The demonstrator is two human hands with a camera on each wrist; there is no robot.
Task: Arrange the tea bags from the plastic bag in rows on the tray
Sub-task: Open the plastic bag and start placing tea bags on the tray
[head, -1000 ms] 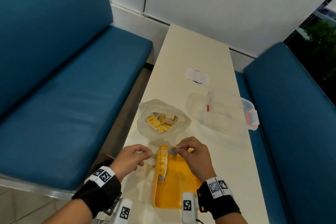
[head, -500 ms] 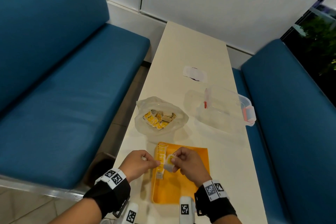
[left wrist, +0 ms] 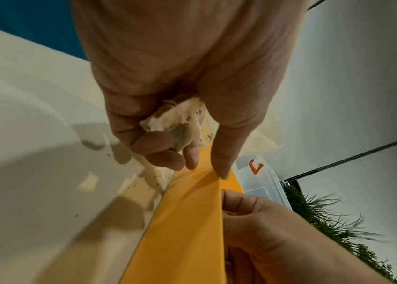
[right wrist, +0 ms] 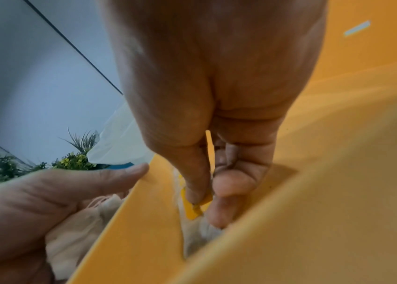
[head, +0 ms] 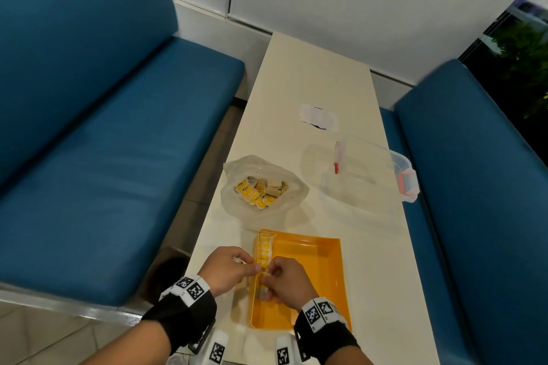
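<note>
An orange tray lies on the table's near end. A row of yellow-tagged tea bags runs along its left wall. Behind it an open plastic bag holds several more tea bags. My right hand is inside the tray at the near end of the row. It pinches a tea bag by its yellow tag and holds it low against the tray floor. My left hand grips spare tea bags in its curled fingers. Its thumb rests on the tray's left wall.
A clear plastic box with red latches sits at the table's right edge. A white paper scrap lies farther back. Blue benches flank the narrow table on both sides. The right part of the tray floor is bare.
My right hand has carried a tea bag from the tray's far end back to the near end of the row and lowered it. My left hand has moved right to the tray wall.
</note>
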